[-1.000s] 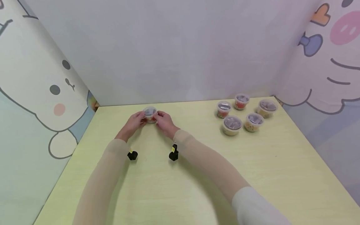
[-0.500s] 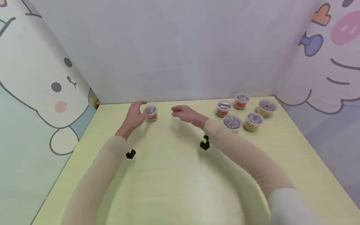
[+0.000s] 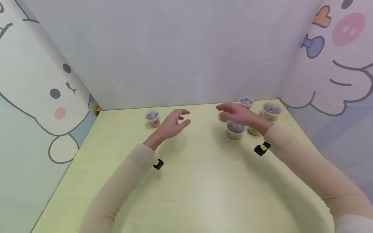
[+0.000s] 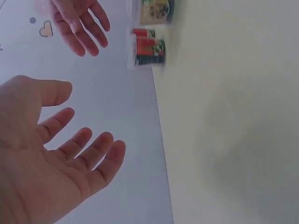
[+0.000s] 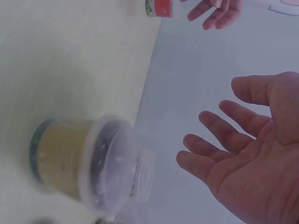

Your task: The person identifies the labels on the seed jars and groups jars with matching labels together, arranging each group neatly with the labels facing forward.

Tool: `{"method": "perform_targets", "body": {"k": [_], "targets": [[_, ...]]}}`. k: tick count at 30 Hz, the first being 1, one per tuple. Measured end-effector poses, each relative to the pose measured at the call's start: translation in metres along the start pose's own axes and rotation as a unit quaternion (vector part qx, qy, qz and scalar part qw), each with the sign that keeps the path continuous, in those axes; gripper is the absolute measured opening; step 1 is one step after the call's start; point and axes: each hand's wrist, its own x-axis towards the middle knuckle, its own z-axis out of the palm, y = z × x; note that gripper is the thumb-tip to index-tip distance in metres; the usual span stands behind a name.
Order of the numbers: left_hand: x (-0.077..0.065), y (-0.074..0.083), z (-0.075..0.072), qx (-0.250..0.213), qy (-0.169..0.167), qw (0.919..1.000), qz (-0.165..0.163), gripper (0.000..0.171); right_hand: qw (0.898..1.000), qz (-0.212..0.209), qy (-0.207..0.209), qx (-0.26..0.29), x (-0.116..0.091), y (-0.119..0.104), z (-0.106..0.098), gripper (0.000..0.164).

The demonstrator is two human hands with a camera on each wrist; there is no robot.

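Note:
My left hand (image 3: 171, 125) hovers over the middle of the table with its fingers spread, holding nothing. To its left a small lidded plastic cup with a red print (image 3: 152, 119) stands upright, apart from the hand. My right hand (image 3: 237, 114) hangs over the cups at the back right, fingers loosely extended and touching none that I can see. Below it stands a wider lidded tub with a tan side (image 3: 235, 130), large in the right wrist view (image 5: 70, 158). A red-printed cup (image 3: 223, 117) is mostly hidden behind the right hand.
Behind the right hand stand another red cup (image 3: 246, 101) and a wide tan tub (image 3: 271, 110). A tan cup (image 3: 254, 130) is partly covered by the right forearm. A pale wall (image 3: 186, 58) rises along the table's back edge; printed cartoon walls flank both sides.
Both hands let go of the red-printed cup, which stays at the back left. The right hand has swung right to the group of cups; the left has moved right, away from that cup.

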Motion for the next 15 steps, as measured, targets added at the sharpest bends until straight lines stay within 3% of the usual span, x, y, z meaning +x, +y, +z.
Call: {"method": "perform_targets", "body": {"k": [3,6,11,15], "targets": [[0.009,0.010,0.030,-0.030,-0.025,0.9992,-0.003,0.048,1.000,0.013,0.020,-0.010,-0.019,0.020,-0.003,0.053],[0.018,0.020,0.064,-0.089,-0.043,0.9943,-0.037,0.054,0.999,0.028,0.046,-0.011,-0.034,0.036,0.000,0.053],[0.029,0.034,0.117,-0.167,-0.053,0.9784,-0.110,0.065,0.996,0.050,0.072,0.005,-0.046,0.054,0.006,0.055],[0.035,0.042,0.146,-0.216,-0.046,0.9638,-0.150,0.064,0.994,0.070,0.072,0.046,-0.050,0.062,0.011,0.060]]}}
